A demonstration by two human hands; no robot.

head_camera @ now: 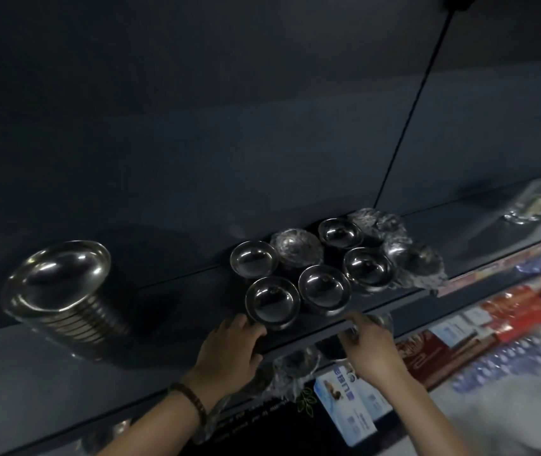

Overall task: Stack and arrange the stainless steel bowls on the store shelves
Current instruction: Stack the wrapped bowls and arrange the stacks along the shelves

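The dark grey shelf (177, 327) carries five bare steel bowls, all upright with their mouths open to the room. They sit in a close cluster: front-left bowl (272, 301), front-centre bowl (324, 288), right bowl (369, 266), rear-left bowl (254, 259) and rear bowl (340, 232). Neighbouring rims touch or nearly touch. Three wrapped bowls share the cluster: one (296, 246) between the rear-left bowl and the rear bowl, one (377, 222) against the back panel, and one (410, 258) just right of the right bowl. A tall stack of nested bowls (62, 291) stands well apart at the left end of the shelf. The person's left hand (229, 350) is at the shelf's front edge with its fingers bent over the lip and the fingertips at the foot of the front-left bowl. Whether it grips the bowl or the edge cannot be told. A beaded bracelet (190, 394) circles that wrist. The right hand (371, 343) is at the same edge, below the front-centre bowl, with its fingers curled around something small and shiny. That object is too blurred to identify, so the grip cannot be told. A black cable (410, 110) runs down the back panel to the cluster. Below the shelf lie more wrapped ware (295, 360), blue-and-white boxes (345, 406) and red packets (526, 307).
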